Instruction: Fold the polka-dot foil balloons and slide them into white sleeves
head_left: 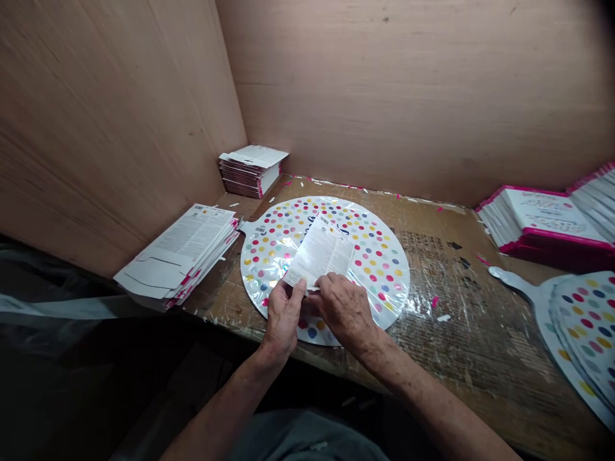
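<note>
A white printed card sleeve [323, 250] with small text and a barcode is held at its near end by both hands. My left hand [284, 314] pinches its lower left edge, thumb on top. With curled fingers, my right hand [344, 307] grips the lower right edge, and its fingertips are partly hidden. Beneath the sleeve lies a flat round foil balloon [384, 256] with coloured dots, its tail pointing left. Dark lettering on the balloon is partly covered by the sleeve.
A fanned stack of printed cards [187, 246] lies at left, and another card stack [254, 168] sits in the back corner. Pink-edged packs [552, 218] stand at right above more dotted balloons [586, 320]. Wooden panels [384, 89] wall the cardboard-covered table [432, 346]; paper scraps are scattered there.
</note>
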Available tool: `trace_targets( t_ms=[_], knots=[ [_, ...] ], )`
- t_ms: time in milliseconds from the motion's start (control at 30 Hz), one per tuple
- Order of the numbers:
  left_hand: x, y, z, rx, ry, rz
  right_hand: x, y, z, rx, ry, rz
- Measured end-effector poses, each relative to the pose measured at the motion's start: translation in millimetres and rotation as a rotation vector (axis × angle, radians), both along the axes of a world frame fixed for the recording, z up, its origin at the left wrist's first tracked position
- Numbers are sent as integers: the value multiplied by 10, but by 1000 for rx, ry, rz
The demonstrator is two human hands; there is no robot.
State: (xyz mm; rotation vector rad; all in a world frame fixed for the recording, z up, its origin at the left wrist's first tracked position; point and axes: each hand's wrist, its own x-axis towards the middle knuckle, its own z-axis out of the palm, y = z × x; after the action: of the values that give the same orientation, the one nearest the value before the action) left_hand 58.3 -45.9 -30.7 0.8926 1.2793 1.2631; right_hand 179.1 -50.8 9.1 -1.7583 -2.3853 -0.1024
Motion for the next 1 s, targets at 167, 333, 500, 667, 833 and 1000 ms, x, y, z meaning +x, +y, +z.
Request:
trace_targets(
  t_ms=[167,333,500,667,833,1000],
  knots=[
    [-228,123,-17,58,299,-22,-137,270,205,-262,-97,232],
    [-429,247,69,97,366,-2,-136,413,97,-205,-135,341],
    [-615,465,252,102,358,-69,-248,312,-120,-66,-13,469],
    [-882,1418,586,125,221,111,-581,5,-526,2,141,655],
    [-1141,2657,1041,-1,176,248,-668,-40,-698,-14,233,641],
    [-1320,3153,1153,7,307,362,-393,135,-621,-193,305,671]
  ],
)
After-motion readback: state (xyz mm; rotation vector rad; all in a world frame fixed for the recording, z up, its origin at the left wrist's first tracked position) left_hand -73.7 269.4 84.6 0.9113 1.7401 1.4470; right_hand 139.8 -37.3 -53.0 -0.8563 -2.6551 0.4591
